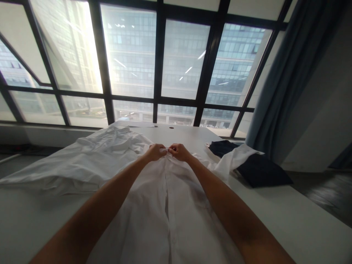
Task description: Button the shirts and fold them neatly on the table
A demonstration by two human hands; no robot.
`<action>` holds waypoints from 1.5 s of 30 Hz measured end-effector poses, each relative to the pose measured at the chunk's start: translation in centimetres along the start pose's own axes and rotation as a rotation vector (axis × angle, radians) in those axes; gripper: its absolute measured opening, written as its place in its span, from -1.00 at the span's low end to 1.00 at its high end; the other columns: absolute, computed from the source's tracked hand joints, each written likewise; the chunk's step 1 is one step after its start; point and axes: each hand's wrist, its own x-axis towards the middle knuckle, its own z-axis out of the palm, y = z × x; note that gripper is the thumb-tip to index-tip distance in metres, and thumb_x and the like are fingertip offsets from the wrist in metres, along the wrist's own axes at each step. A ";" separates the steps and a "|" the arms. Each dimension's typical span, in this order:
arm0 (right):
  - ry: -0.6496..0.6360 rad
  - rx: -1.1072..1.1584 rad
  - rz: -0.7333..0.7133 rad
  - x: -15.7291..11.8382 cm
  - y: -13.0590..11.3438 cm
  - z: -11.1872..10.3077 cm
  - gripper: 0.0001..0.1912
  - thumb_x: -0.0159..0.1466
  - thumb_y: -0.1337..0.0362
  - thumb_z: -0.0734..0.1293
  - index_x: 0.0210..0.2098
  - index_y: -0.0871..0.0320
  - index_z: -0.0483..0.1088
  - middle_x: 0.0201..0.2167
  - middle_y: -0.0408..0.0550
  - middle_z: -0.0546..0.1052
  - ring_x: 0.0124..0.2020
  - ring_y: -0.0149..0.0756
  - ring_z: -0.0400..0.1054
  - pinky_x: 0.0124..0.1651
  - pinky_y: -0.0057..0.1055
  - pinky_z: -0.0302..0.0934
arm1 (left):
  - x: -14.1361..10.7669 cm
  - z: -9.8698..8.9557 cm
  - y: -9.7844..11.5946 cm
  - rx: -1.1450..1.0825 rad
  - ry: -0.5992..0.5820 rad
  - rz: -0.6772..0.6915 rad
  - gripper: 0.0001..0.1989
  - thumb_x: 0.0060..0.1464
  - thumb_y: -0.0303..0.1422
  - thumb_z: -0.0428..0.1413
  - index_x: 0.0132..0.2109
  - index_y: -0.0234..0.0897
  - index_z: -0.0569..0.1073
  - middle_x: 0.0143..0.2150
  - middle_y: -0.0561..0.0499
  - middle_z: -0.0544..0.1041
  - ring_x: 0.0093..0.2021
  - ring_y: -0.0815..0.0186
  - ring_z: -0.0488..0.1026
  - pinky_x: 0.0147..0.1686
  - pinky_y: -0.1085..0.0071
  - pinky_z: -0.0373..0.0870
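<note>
A white button-up shirt (148,205) lies spread on the table with its collar end away from me. Its front placket runs down the middle, and the two edges gap apart below my hands. My left hand (156,152) pinches the cloth at the top of the placket, near the collar. Close beside it, my right hand (178,151) pinches the other edge with thumb and forefinger. The fingertips of both hands almost meet. Any button between them is too small to make out.
Another white garment (90,157) lies rumpled on the left of the white table (308,216). Dark navy folded cloth (261,170) sits at the right, partly under a white sleeve. Behind stand large windows (132,51) and a blue curtain (277,91).
</note>
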 end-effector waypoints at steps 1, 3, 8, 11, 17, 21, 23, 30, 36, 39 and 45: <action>-0.010 -0.015 -0.002 0.0 0.0 0.0 -0.77 0.21 0.29 0.26 -0.38 0.27 0.53 -0.57 -0.10 0.50 -0.55 -0.42 0.27 -0.45 -0.51 0.08 | 0.0 0.1 0.0 0.002 0.008 -0.005 -0.63 0.04 -0.22 0.07 -0.17 -0.38 0.62 -0.45 -0.01 0.56 -0.33 0.23 0.47 -0.24 0.40 0.34; -0.030 -0.042 0.008 0.0 0.0 0.1 -0.75 0.22 0.29 0.25 -0.37 0.28 0.53 -0.58 -0.10 0.49 -0.56 -0.42 0.24 -0.45 -0.50 0.05 | 0.0 0.1 0.0 0.013 0.025 -0.005 -0.64 0.04 -0.21 0.09 -0.15 -0.36 0.62 -0.41 -0.03 0.59 -0.31 0.22 0.49 -0.20 0.39 0.34; -0.052 -0.130 0.048 -0.1 0.1 0.7 -0.76 0.24 0.29 0.24 -0.36 0.26 0.52 -0.54 -0.09 0.49 -0.51 -0.39 0.25 -0.43 -0.50 0.02 | -0.1 0.4 -0.3 0.145 0.056 0.035 -0.66 0.08 -0.16 0.12 -0.14 -0.30 0.62 -0.29 -0.09 0.63 -0.20 0.15 0.53 -0.06 0.34 0.31; -0.062 -0.201 0.033 -0.2 0.0 0.9 -0.78 0.26 0.30 0.23 -0.34 0.24 0.50 -0.45 -0.04 0.52 -0.44 -0.36 0.28 -0.38 -0.49 0.04 | -0.2 0.5 -0.7 0.224 0.063 0.074 -0.65 0.12 -0.11 0.10 -0.14 -0.26 0.62 -0.22 -0.12 0.63 -0.12 0.10 0.53 0.03 0.25 0.26; -0.107 -0.179 0.001 -0.2 0.2 0.7 -0.79 0.30 0.36 0.19 -0.32 0.25 0.46 -0.40 -0.02 0.52 -0.41 -0.37 0.29 -0.31 -0.51 0.09 | -0.2 0.0 -1.0 0.189 0.000 0.181 -0.71 0.15 -0.21 0.07 -0.11 -0.21 0.58 -0.15 -0.06 0.62 -0.07 0.14 0.51 0.07 0.26 0.24; -0.103 -0.202 0.042 -0.3 0.1 0.8 -0.82 0.28 0.39 0.21 -0.29 0.22 0.46 -0.37 -0.02 0.54 -0.37 -0.35 0.33 -0.27 -0.49 0.13 | -0.2 -0.1 -1.0 0.152 -0.070 0.220 -0.73 0.15 -0.29 0.03 -0.10 -0.24 0.57 -0.17 -0.05 0.62 -0.10 0.17 0.52 0.05 0.29 0.26; -0.083 -0.232 0.056 -0.4 -0.2 0.8 -0.83 0.27 0.39 0.22 -0.24 0.20 0.45 -0.30 0.00 0.55 -0.31 -0.32 0.36 -0.24 -0.48 0.14 | -0.2 0.1 -0.8 0.131 -0.081 0.193 -0.70 0.15 -0.31 0.01 -0.06 -0.25 0.56 -0.16 -0.05 0.62 -0.10 0.18 0.52 0.04 0.30 0.28; -0.068 -0.241 0.097 -0.4 -0.5 0.5 -0.83 0.23 0.38 0.25 -0.21 0.19 0.44 -0.25 0.04 0.56 -0.28 -0.27 0.39 -0.25 -0.46 0.17 | -0.2 0.5 0.2 0.024 -0.013 0.077 -0.62 0.12 -0.12 0.05 -0.15 -0.30 0.60 -0.26 -0.08 0.62 -0.18 0.16 0.53 -0.01 0.31 0.31; -0.025 -0.086 0.055 0.0 0.3 0.7 -0.82 0.24 0.39 0.24 -0.32 0.22 0.50 -0.41 -0.03 0.56 -0.37 -0.34 0.37 -0.25 -0.48 0.20 | -0.2 0.6 -0.6 -0.023 0.031 0.147 -0.68 0.05 -0.21 0.11 -0.13 -0.30 0.59 -0.23 -0.05 0.62 -0.18 0.22 0.51 -0.03 0.34 0.32; 0.017 -0.018 0.046 0.0 1.0 -0.2 -0.83 0.21 0.29 0.33 -0.27 0.22 0.53 -0.34 -0.01 0.58 -0.40 -0.35 0.37 -0.27 -0.46 0.23 | 0.2 0.2 -1.8 -0.087 -0.047 0.163 -0.64 0.08 -0.14 0.09 -0.14 -0.31 0.58 -0.28 -0.04 0.61 -0.24 0.24 0.50 -0.12 0.37 0.36; 0.122 -0.036 0.269 -0.7 4.8 -2.3 -0.67 0.36 0.25 0.16 -0.10 0.21 0.52 -0.03 0.08 0.54 -0.08 -0.26 0.43 0.03 -0.36 0.24 | 0.5 -1.3 -5.2 0.073 0.041 0.080 -0.69 0.20 -0.27 -0.05 -0.18 -0.26 0.56 -0.04 -0.11 0.56 0.02 0.15 0.43 0.08 0.21 0.27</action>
